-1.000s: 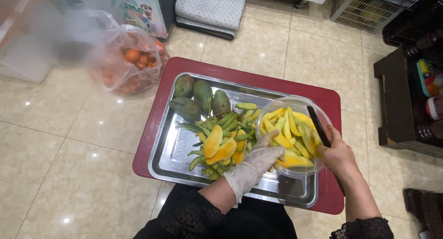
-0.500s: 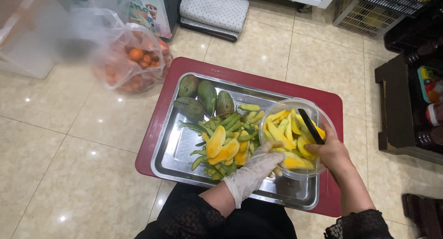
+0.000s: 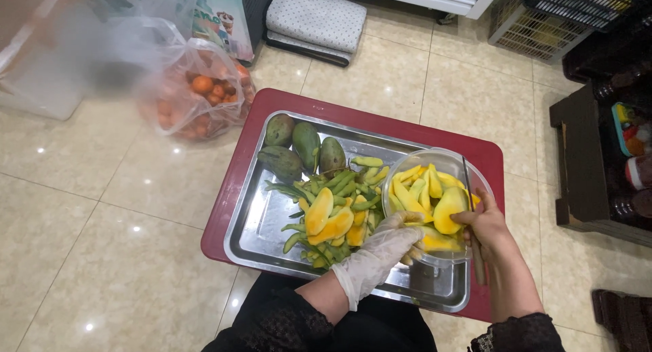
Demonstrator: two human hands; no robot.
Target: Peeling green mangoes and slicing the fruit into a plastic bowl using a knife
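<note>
A clear bowl (image 3: 468,179) full of yellow mango slices (image 3: 424,192) sits at the right end of a steel tray (image 3: 261,230), and both hands are on it. The left hand (image 3: 380,251), in a thin clear glove, comes up from below and cups the bowl's near-left wall, its fingers curled round the rim and pressed against the plastic. The right hand (image 3: 490,231), bare, is at the bowl's near-right edge; it is closed round a knife (image 3: 470,209) whose thin blade runs up over the bowl and whose handle sticks out below the hand toward the person. The thumb and first finger of that hand also reach in and touch a large slice (image 3: 448,209) lying on top of the others. The bowl thus lies between the two hands, touching each.

Just left of the bowl, in the middle of the tray, is a heap of green peels (image 3: 339,189) with a few mango halves (image 3: 329,219) on top, close beside the gloved fingers. Four whole green mangoes (image 3: 305,148) lie at the tray's far-left corner, well apart from the hands. The tray rests on a dark red board (image 3: 224,209) set on a tiled floor (image 3: 102,243). Farther left, a plastic bag of oranges (image 3: 197,94) stands on the tiles.
</note>
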